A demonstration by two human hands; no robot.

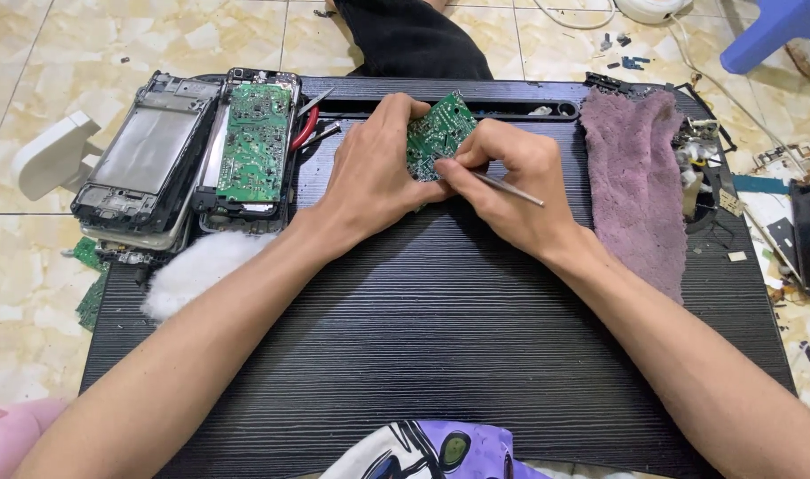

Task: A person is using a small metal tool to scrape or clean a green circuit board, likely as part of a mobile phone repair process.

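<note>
- left hand [369, 177] has its grip closed round a small green circuit board [440, 135], holding it tilted up off the black counter [440, 337].
- right hand [511, 182] pinches a thin metal tool [509, 188] like a pen; its tip seems to touch the board's lower edge, though fingers hide the contact.
- board lies just left of the right hand, between both hands; tool's long axis runs right to left toward it.
- purple cloth [635, 177] lies right; opened devices [192, 151] left.

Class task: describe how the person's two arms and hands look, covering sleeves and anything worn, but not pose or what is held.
Both forearms are bare, with no sleeves in view. The left hand and the right hand wear no gloves, and no rings, watch or bracelet show. The fingernails look short.
</note>
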